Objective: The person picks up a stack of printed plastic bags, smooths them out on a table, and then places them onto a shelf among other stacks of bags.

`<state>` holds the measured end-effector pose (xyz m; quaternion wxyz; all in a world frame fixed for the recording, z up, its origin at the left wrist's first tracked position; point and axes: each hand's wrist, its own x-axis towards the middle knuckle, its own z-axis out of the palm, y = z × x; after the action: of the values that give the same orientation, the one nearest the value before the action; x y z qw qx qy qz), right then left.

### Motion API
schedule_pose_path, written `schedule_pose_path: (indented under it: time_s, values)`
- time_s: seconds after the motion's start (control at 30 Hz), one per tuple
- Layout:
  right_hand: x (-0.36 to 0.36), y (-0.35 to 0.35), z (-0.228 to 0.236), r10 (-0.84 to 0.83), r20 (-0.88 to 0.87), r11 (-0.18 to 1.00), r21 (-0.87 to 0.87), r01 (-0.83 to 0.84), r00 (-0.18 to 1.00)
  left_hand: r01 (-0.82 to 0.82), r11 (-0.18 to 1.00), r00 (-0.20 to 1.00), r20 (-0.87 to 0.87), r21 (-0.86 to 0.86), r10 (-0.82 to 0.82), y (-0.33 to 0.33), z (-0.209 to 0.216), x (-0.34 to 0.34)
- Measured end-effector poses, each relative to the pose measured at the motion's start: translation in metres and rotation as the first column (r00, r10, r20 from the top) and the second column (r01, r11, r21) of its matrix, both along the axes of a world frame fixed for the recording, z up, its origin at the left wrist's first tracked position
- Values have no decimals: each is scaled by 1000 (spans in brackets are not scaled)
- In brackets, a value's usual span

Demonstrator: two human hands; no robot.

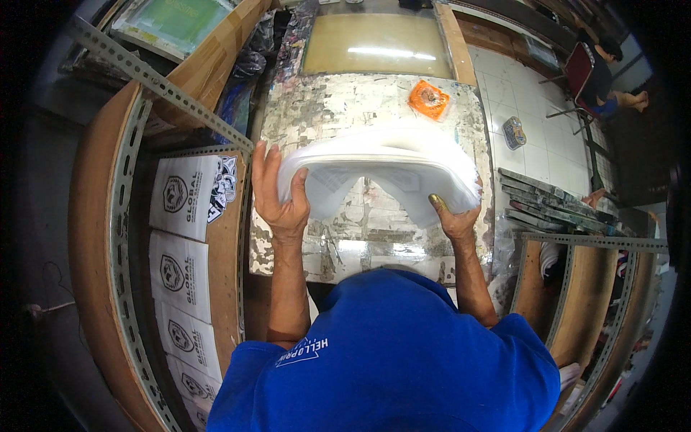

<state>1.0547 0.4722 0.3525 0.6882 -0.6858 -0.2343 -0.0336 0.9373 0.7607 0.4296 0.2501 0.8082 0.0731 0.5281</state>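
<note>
A thick stack of thin white sheets (389, 153), perhaps plastic or paper, is bent into an arch above the worktable (353, 252). My left hand (282, 191) grips its left end, thumb on the near side and fingers spread along the outer side. At the other end my right hand (456, 214) holds the stack, with its thumb in front and the other fingers hidden behind the sheets. Dark yellowish stain marks the right thumb's tip. Some lower sheets hang down between my hands, close to the paint-crusted tabletop; whether they touch it I cannot tell.
An orange packet (429, 99) lies beyond the stack, before a framed screen (374, 43). On the left, a metal-framed shelf (234, 273) holds printed white sheets (180, 270). Stacked frames (554, 201) and another shelf (586, 288) stand right. A person (604, 75) sits far right.
</note>
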Motion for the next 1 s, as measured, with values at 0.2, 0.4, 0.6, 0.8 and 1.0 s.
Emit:
schedule_pose_path:
  time_s: [0.2,0.4,0.6,0.8,1.0]
  values:
    - [-1,5,8,-36,22,999,26,36,999,1,1000,997,-77,-28,-3,5,1,2]
    - [-2,6,6,-43,-61,996,71,47,997,-47,996,998,-44,78,51,4,11,6]
    - [-4,6,7,-46,-85,997,58,51,995,51,997,998,-42,-54,-53,10,1,4]
    - [0,4,1,-64,-43,998,14,65,997,-25,991,996,-85,-133,14,5,4,2]
    - [0,6,-1,-70,-78,995,61,74,995,4,992,999,-53,-123,-11,6,0,2]
